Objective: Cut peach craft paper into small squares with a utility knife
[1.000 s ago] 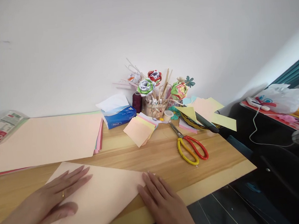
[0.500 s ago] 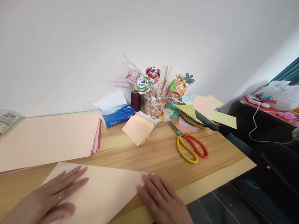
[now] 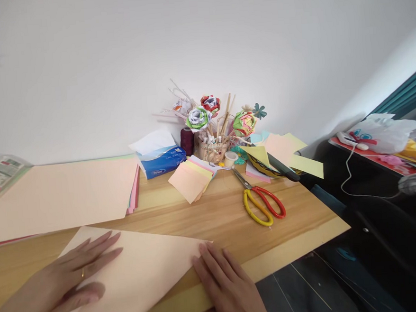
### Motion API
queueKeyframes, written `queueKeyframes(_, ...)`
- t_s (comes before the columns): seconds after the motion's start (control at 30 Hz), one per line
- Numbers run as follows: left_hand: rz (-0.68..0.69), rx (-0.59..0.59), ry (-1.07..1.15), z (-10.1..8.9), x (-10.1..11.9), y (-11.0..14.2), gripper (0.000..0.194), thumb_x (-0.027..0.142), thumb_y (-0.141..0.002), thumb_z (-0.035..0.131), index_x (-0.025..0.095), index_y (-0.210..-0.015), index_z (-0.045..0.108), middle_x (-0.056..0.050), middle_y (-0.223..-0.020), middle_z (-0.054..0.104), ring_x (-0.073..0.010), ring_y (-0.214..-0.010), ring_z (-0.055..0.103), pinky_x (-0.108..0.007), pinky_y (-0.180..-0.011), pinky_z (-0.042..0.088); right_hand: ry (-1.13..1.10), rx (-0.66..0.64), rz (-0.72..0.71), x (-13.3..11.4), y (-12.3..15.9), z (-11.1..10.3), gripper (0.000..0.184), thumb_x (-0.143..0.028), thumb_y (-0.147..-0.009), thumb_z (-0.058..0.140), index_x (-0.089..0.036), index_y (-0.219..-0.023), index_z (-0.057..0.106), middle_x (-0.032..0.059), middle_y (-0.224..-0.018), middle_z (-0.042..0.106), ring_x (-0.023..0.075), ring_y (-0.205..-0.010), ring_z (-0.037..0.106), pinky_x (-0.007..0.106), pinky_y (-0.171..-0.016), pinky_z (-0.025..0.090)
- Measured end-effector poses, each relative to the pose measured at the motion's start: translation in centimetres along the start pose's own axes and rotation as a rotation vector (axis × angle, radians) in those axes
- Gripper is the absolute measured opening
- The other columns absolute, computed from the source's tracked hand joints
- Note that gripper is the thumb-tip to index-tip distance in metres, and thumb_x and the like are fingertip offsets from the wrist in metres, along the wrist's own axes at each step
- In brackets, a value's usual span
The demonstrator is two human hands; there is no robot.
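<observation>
A sheet of pale peach paper (image 3: 148, 269) with a diagonal fold lies at the near edge of the table. My left hand (image 3: 74, 274), wearing a gold ring, rests flat on its left part with fingers stretched out. At the paper's right-hand corner, the fingertips of my right hand (image 3: 227, 278) press down; its fingers lie extended side by side, and the thumb is mostly hidden. Beyond the right hand are scissors (image 3: 257, 202) with one yellow and one red handle, blades pointing toward the wall.
A stack of large coloured paper (image 3: 64, 192) lies back left. Small paper squares (image 3: 190, 178) sit before a blue tissue pack (image 3: 162, 161). Paper flowers (image 3: 198, 117) stand in a holder (image 3: 213, 152) by the wall. A basket (image 3: 265, 166) with paper pieces is near the table's right end.
The view has shifted slightly, so the scissors and the background sit a little farther left. Both hands keep practically the same place on the paper.
</observation>
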State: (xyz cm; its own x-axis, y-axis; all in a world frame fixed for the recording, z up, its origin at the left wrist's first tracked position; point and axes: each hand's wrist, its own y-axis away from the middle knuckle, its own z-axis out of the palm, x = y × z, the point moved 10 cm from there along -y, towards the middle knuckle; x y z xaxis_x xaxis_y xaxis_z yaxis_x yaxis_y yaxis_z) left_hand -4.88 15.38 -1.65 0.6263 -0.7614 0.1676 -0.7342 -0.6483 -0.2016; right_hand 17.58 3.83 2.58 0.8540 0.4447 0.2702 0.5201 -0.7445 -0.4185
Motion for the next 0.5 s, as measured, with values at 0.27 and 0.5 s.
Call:
queueKeyframes(0.27, -0.031, 0.029, 0.053, -0.8, 0.0, -0.2, 0.049, 0.062, -0.082, 0.042, 0.048, -0.129, 0.041, 0.009, -0.138, 0.043, -0.0218, -0.122, 0.048, -0.036, -0.101, 0.037, -0.022, -0.042, 0.026, 0.3, 0.8, 0.7, 0.082, -0.071, -0.076, 0.042, -0.008, -0.129, 0.047, 0.0089, -0.13, 0.053, 0.0225, -0.121, 0.044, 0.033, -0.095, 0.039)
queueKeyframes(0.5, 0.046, 0.033, 0.05, -1.3, 1.1, -0.6, 0.048, 0.055, -0.083, 0.045, 0.049, -0.131, 0.038, 0.012, -0.134, 0.046, -0.0222, -0.122, 0.047, -0.039, -0.103, 0.036, -0.036, -0.054, 0.116, 1.4, 0.6, 0.1, 0.085, -0.074, -0.074, 0.041, -0.006, -0.124, 0.051, 0.0115, -0.12, 0.06, 0.0225, -0.113, 0.052, 0.034, -0.091, 0.041)
